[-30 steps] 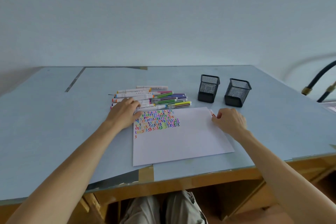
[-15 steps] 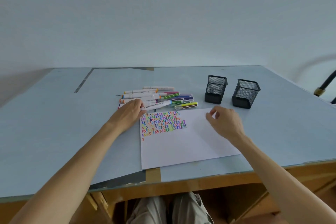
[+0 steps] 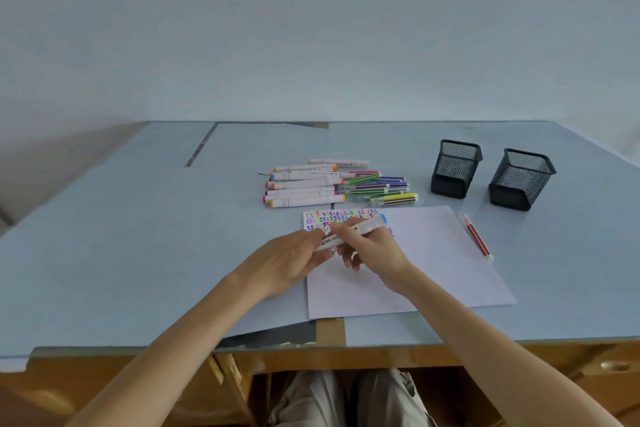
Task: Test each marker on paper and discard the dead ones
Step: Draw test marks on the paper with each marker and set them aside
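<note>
Two mesh cups (image 3: 455, 168), contents unseen

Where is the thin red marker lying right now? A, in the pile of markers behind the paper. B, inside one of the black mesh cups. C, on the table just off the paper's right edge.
C: the thin red marker lies alone on the table, beside the right edge of the paper.

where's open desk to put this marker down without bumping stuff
Free patches: the desk left of the sheet of paper and marker pile; the paper's blank right and near part; the far strip behind the pile. Crowded: the pile against the paper's far edge, and the red pen below the two mesh cups.
</note>
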